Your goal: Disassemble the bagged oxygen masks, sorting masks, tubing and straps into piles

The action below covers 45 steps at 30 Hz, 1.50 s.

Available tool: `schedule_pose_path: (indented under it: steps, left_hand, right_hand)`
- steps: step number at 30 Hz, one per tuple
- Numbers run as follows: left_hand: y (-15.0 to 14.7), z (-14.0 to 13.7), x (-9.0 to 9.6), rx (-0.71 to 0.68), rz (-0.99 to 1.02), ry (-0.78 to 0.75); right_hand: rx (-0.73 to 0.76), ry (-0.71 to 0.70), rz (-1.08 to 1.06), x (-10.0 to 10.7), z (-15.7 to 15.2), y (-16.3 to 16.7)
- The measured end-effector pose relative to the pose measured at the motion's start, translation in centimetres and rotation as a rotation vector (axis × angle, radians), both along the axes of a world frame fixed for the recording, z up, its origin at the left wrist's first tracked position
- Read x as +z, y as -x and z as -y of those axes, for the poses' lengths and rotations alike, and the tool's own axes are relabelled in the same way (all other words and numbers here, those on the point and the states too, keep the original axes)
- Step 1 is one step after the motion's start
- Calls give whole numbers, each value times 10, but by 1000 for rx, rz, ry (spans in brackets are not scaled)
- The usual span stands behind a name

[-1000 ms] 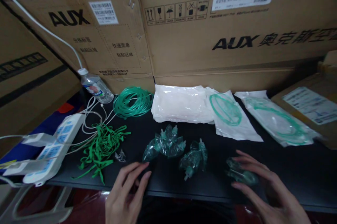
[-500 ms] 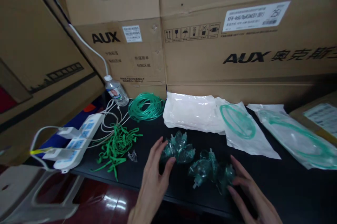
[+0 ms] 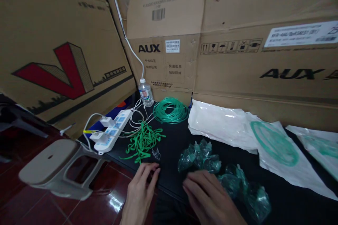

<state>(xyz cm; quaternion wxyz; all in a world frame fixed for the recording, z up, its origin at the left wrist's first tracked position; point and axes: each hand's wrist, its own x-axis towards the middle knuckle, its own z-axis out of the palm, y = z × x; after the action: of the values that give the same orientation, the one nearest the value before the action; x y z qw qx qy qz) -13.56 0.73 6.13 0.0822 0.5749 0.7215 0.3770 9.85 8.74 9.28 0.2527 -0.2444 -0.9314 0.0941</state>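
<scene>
Green-tinted clear masks (image 3: 186, 161) lie in two clusters near the front edge of the black counter (image 3: 171, 168), to the right of our left hand (image 3: 139, 191). That hand is at the front edge, fingers loosely curled, a small gap between thumb and forefinger, and we see nothing held in it. Our right hand (image 3: 208, 197) is just in front of the masks, its fingers bent and drawn together; the tips face away, so we cannot tell whether they grip anything. Beyond our left hand are thin strips (image 3: 156, 154) and tangled green straps (image 3: 142, 139). A power strip (image 3: 113, 133) lies along the left edge. Toward the back edge we have a bottle (image 3: 146, 94), coiled green tubing (image 3: 171, 112) and white packets (image 3: 219, 116).
</scene>
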Motion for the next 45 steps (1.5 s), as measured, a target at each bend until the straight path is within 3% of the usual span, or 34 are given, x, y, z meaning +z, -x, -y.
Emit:
schedule_pose_path:
  steps: [4,8,14,27,35,45]
  left_hand:
    - [7,-17,-2,-18,-47,-25]
    - [13,-27,-3,-28,-65,-39]
    - [20,-27,-2,-31,-55,6]
    - [36,-29,1,-106,-47,108]
    - [36,-27,10,-142,-51,139]
    - [31,-32,8,-166,8,163]
  right_hand:
    - [25,0,174,11,-41,85]
    - [102,-15,306,-4,-67,112]
    - [162,-5,387,-16,-71,118]
    - [332,-87,437,0,-82,120]
    - [391,-107,435,-14,-88,120]
    - [395,-91,445,-30,-95,123]
